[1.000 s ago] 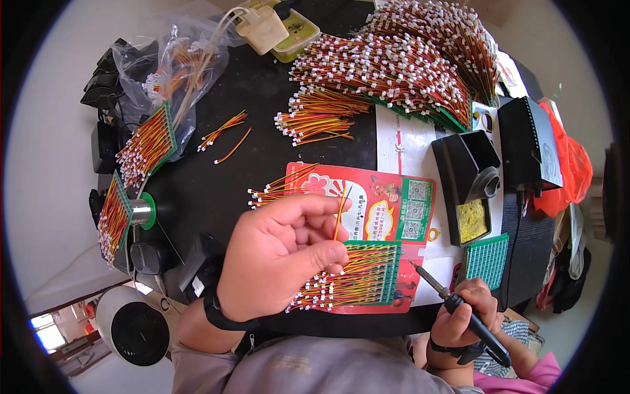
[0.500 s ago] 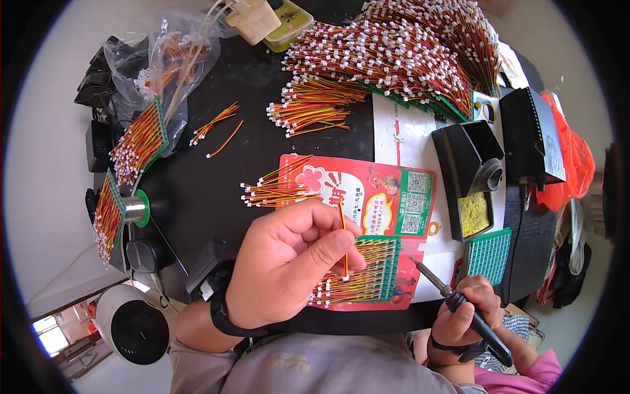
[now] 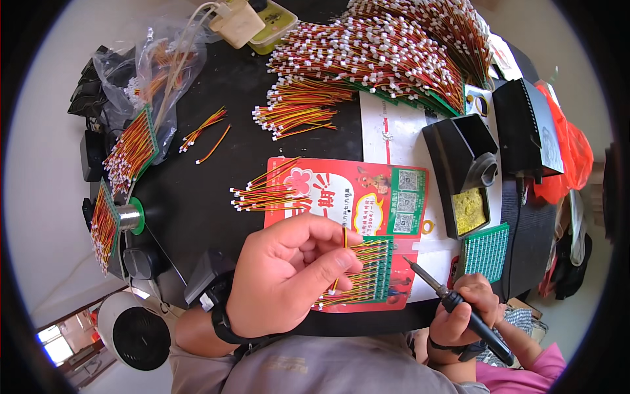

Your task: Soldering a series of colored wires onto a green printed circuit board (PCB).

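The left hand point(image 3: 285, 276) pinches a thin wire lead point(image 3: 346, 239) between thumb and forefinger, their gap narrow, above the near side of a red printed sheet point(image 3: 412, 180), over a green circuit board point(image 3: 381, 272) lined with similar leads. The lead looks very light and limp, likely to bend under any push, so gripping its insulation close to the working end should steady it best; the solder joints would probably suffer from tugging. The right hand point(image 3: 453, 326) has its fingers wrapped around the soldering iron point(image 3: 453, 301), which seems stiff and easily managed by its dark handle; its metal tip is best treated as hot. The black tabletop point(image 3: 184, 203) carries a large heap of leads point(image 3: 374, 59) at the far side, a solder spool point(image 3: 131, 217) at left and an iron stand point(image 3: 459, 141) at right. Beyond its near left edge stands a white fan point(image 3: 141, 338); pale walls surround the room, and a pink sleeve point(image 3: 525, 369) shows at near right.
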### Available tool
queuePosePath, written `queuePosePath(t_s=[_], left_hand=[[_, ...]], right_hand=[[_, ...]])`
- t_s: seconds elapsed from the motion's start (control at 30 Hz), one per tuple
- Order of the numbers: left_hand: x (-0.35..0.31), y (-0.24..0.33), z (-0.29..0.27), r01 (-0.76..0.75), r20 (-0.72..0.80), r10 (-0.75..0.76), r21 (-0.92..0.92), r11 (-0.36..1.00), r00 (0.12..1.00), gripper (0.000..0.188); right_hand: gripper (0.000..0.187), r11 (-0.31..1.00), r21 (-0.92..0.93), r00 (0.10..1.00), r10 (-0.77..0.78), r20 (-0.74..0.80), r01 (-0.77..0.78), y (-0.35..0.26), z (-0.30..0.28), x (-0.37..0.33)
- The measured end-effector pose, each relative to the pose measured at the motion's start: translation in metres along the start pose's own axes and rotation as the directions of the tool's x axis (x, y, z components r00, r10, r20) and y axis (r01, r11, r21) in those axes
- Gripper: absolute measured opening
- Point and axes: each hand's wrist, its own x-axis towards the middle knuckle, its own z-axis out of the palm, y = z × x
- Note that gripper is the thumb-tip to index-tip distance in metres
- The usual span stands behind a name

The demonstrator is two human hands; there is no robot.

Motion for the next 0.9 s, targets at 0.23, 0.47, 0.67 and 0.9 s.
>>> queuePosePath(t_s=[0.23, 0.47, 0.67, 0.9], left_hand=[[-0.003, -0.018, 0.010, -0.509, 0.305, 0.449, 0.731, 0.455, 0.840, 0.021], [0.001, -0.048, 0.018, -0.611, 0.509, 0.456, 0.784, 0.104, 0.730, 0.021], [0.002, -0.056, 0.013, -0.594, 0.526, 0.468, 0.805, -0.003, 0.710, 0.022], [0.005, -0.060, 0.016, -0.551, 0.463, 0.493, 0.833, 0.042, 0.737, 0.027]], right_hand=[[0.023, 0.997, 0.077, 0.993, -0.018, 0.113, 0.009, 0.003, -0.005, 0.008], [0.026, 0.997, 0.080, 0.989, 0.000, 0.148, -0.012, 0.001, -0.007, 0.011], [0.030, 0.992, 0.116, 0.963, 0.005, 0.269, -0.038, -0.001, -0.008, 0.015], [0.032, 0.990, 0.131, 0.941, 0.002, 0.339, -0.049, -0.001, -0.005, 0.019]])
